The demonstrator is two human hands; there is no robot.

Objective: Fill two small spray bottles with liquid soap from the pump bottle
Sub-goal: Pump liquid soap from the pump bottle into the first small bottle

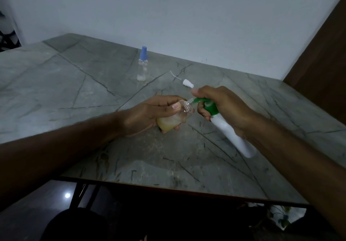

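Holding a small clear bottle [173,118] tilted over the grey stone-patterned table [93,91], the left hand [149,116] has its fingers curled round the body and the thumb laid across near the neck. This bottle is uncapped, its open mouth turned to the right, and a yellowish liquid fills its lower part. The right hand [222,106] grips the pump bottle [234,136] round its neck, fingers wrapped under the green pump head [207,106] and the thumb resting on top of it. The pump bottle is white, held slanting with its base down toward the near right and clear of the table. Its green spout points left and ends right at the mouth of the small bottle; whether the tip is inside the opening cannot be told.

Behind the hands a white spray cap [187,83] lies on its side on the table, with a thin white tube trailing from it toward the wall. Farther back, well apart from the hands, a second small clear bottle [142,66] stands upright with a blue cap [144,52] on it. It looks nearly empty, with only a little pale liquid at the bottom
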